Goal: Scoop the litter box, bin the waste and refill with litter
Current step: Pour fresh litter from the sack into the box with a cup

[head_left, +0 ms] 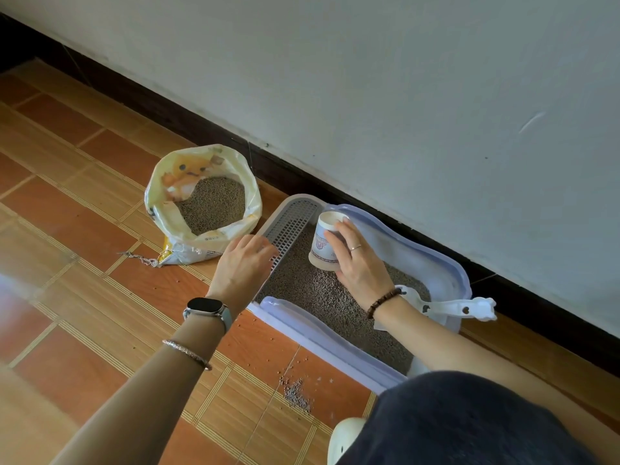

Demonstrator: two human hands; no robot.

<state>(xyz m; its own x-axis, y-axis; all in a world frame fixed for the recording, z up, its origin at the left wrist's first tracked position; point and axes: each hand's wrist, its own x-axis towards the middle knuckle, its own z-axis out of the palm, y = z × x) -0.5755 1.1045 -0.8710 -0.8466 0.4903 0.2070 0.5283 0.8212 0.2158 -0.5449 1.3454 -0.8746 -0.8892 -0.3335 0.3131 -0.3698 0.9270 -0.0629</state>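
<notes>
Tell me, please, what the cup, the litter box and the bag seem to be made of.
The cup is probably paper: matte, printed wall. The litter box looks like moulded plastic: pale lilac, smooth, soft sheen. The bag is likely plastic film or a laminated sack: glossy, printed, creased.

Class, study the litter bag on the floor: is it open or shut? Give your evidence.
Open. The litter bag has its top spread wide, and the grey litter shows inside it.
</notes>
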